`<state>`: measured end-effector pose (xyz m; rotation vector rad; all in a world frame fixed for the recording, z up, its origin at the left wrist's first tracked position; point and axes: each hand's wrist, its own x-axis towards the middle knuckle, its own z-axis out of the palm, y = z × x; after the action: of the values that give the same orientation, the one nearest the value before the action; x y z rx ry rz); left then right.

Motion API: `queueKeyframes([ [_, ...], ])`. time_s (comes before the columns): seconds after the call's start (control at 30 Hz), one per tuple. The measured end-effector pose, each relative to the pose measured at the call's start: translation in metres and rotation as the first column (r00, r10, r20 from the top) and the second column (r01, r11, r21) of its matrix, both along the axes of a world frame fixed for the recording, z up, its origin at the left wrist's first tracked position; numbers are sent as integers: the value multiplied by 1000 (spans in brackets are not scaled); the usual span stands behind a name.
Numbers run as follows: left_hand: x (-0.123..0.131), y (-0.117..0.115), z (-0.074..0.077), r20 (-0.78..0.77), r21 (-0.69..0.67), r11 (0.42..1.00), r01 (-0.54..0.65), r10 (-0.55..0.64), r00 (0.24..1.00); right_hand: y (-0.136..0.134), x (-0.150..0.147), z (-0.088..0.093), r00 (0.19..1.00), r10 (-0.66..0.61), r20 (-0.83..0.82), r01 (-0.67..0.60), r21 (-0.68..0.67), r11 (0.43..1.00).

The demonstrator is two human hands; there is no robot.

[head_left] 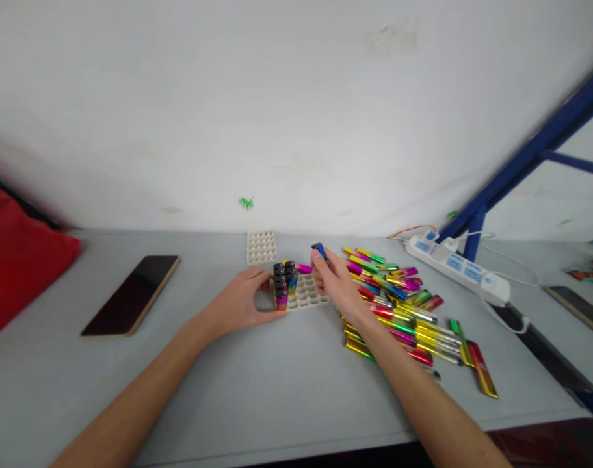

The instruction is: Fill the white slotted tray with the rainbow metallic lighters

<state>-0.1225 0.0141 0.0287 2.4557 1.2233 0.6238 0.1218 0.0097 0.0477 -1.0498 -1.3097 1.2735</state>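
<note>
A pale tray with rows of round holes [306,294] lies on the table in front of me. Several lighters with black tops [281,286] stand upright along its left side, their shiny bodies pink, blue and yellow. My left hand [245,299] curves around this left side, thumb at the near corner and fingers at the back, gripping tray and lighters together. Over the tray's right part, my right hand [334,281] pinches a blue lighter [319,249], its dark end up. Fingers hide most of that lighter. A pink lighter [303,268] shows behind the tray.
Many shiny coloured lighters [398,309] lie heaped to the right, partly under my right forearm. A second holed tray [261,247] rests near the wall. There are a phone [133,296] and red cloth [23,253] at left, and a white power strip [457,268] with cables at right.
</note>
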Motion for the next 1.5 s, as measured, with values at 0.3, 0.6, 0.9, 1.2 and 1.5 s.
queueKeyframes([
  [0.3,0,0,-2,-14,9,1000,-15,15,1000,-11,-6,5,925,-201,322,144,190,971],
  [0.6,2,1,-1,-9,-2,1000,-11,11,1000,-9,-7,-4,859,-282,428,205,217,954],
  [0.9,2,0,2,-33,-16,1000,-20,19,999,-13,7,12,758,-200,621,-130,445,886],
  [1.2,3,-2,5,-30,-29,1000,1,-2,1000,-17,25,9,592,-96,800,-389,389,835],
  [1.5,3,-2,3,-15,-20,1000,13,-13,1000,-12,17,-3,475,20,880,-509,256,822],
])
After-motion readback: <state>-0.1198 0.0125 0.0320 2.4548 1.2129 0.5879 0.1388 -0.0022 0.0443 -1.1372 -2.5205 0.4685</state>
